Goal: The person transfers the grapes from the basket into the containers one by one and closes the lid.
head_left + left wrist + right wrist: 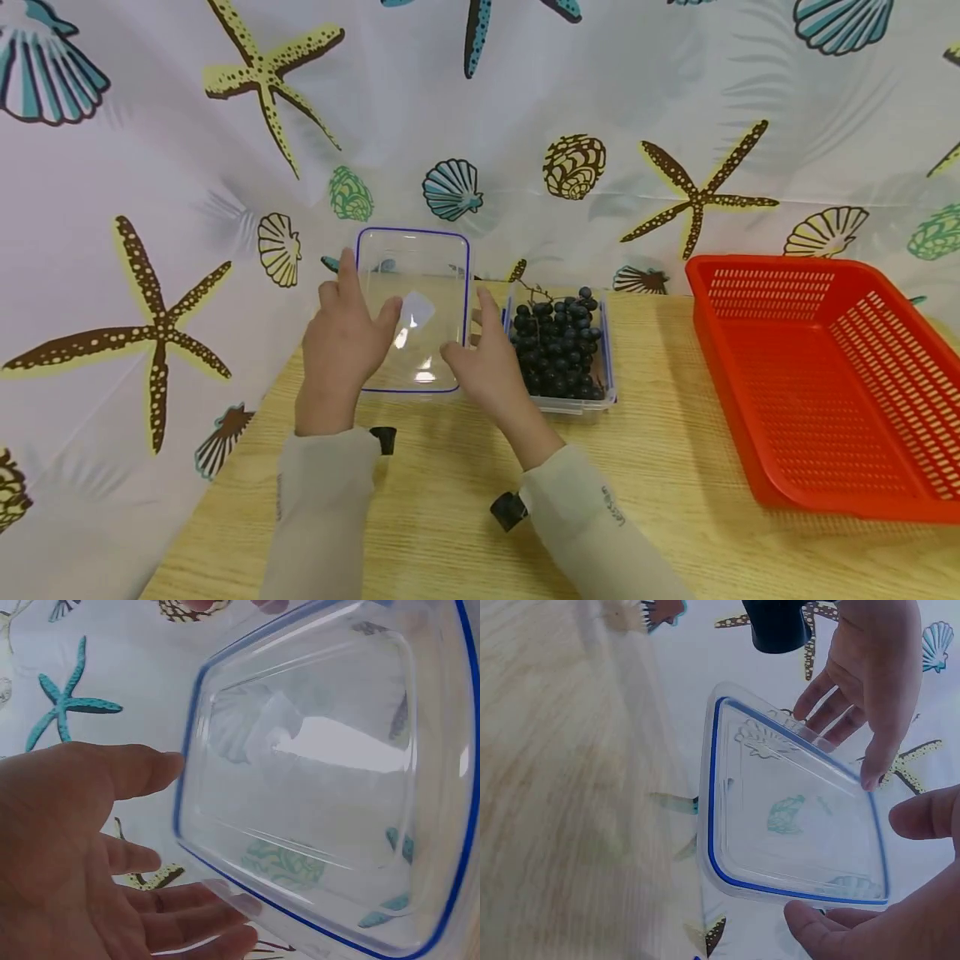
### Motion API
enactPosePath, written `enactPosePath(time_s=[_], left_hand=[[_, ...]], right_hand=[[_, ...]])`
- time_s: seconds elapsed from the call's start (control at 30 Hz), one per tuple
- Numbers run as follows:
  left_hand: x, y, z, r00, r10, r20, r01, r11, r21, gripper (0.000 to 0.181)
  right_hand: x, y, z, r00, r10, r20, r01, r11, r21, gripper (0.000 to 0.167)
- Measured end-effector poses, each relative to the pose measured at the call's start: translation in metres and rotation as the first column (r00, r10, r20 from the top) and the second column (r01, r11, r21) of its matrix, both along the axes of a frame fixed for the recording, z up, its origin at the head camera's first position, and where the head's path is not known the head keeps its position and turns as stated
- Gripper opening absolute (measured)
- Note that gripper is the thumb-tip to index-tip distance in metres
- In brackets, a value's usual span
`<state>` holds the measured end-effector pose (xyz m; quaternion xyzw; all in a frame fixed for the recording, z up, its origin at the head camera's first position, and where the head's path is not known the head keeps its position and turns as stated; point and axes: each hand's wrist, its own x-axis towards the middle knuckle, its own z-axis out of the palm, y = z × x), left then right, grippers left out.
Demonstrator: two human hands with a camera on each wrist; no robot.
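Note:
A clear plastic lid (pixel 412 367) with a blue sealing strip stands tilted up above the table, with a shiny glare on it. At its left edge my left hand (pixel 341 342) grips it, thumb at the blue strip and fingers behind the rim in the left wrist view. My right hand (pixel 491 362) is at the opposite edge, thumb in front and fingers at the rim; in the right wrist view its thumb (pixel 926 814) looks slightly apart from the lid. Just right of that hand, a clear plastic container (pixel 573 406) holds dark grapes (pixel 558 346) with some stems showing.
A red plastic basket (pixel 817 375) with slotted walls stands at the right on the wooden table (pixel 435 517). A white cloth (pixel 510 117) printed with starfish and shells hangs behind and along the left side. Black wrist camera mounts (pixel 510 510) show beneath the sleeves.

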<state>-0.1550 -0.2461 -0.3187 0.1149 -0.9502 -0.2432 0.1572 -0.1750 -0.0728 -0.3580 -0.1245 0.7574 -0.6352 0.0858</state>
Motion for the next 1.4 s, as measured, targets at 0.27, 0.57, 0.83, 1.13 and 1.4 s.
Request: enactPosePath(time_s=[0.27, 0.57, 0.83, 1.13, 1.4], left_hand=[[-0.004, 0.022, 0.002, 0.930, 0.012, -0.368, 0.075, 0.972, 0.221, 0.080], [-0.006, 0.039, 0.003, 0.779, -0.064, -0.623, 0.388, 0.830, 0.401, 0.098], [-0.005, 0.039, 0.003, 0.770, -0.156, -0.619, 0.593, 0.531, 0.605, 0.123], [-0.016, 0.050, -0.009, 0.746, -0.371, -0.553, 0.665, 0.380, 0.643, 0.081], [-0.031, 0.086, -0.035, 0.765, -0.404, -0.501, 0.636, 0.353, 0.686, 0.084]], right_hand=[[-0.002, 0.012, 0.012, 0.998, -0.051, 0.033, 0.058, 0.959, -0.276, 0.090], [-0.007, 0.030, 0.019, 0.996, -0.084, -0.013, 0.068, 0.881, -0.469, 0.073], [-0.021, 0.056, 0.023, 0.992, -0.111, -0.055, 0.040, 0.709, -0.704, 0.036], [-0.030, 0.070, 0.028, 0.976, -0.210, -0.057, 0.137, 0.794, -0.592, 0.010], [-0.023, 0.101, 0.018, 0.964, -0.182, -0.192, 0.169, 0.982, -0.083, 0.043]])
